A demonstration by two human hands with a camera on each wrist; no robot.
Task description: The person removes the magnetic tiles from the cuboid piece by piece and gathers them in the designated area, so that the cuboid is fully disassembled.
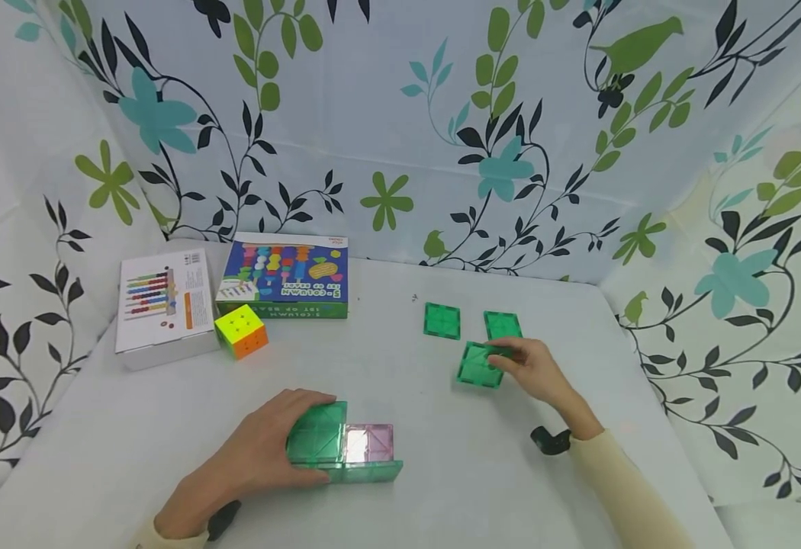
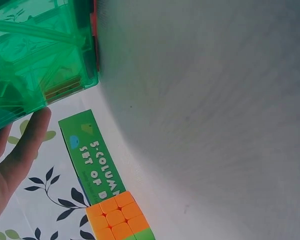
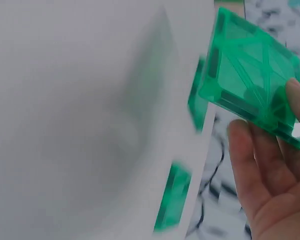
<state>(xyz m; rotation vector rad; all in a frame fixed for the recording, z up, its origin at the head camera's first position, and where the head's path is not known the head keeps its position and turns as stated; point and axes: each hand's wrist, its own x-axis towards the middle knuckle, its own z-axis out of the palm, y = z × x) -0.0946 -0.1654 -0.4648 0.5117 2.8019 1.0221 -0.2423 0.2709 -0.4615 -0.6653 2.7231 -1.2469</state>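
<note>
The left hand [image 1: 259,442] is gripping a green-and-pink tile assembly [image 1: 320,435], near left on the worktop [image 1: 455,488]. The right hand [image 1: 539,374] is pinching a green tile [image 1: 476,367], raised at right; two green squares [image 1: 442,321] are lying beyond.

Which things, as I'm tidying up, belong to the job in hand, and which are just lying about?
Job:
green tile in the right hand
green tiles in the left hand
pink tile beside them
two loose green tiles, probably

Apparently lying about:
cube
white box
colourful box
</note>
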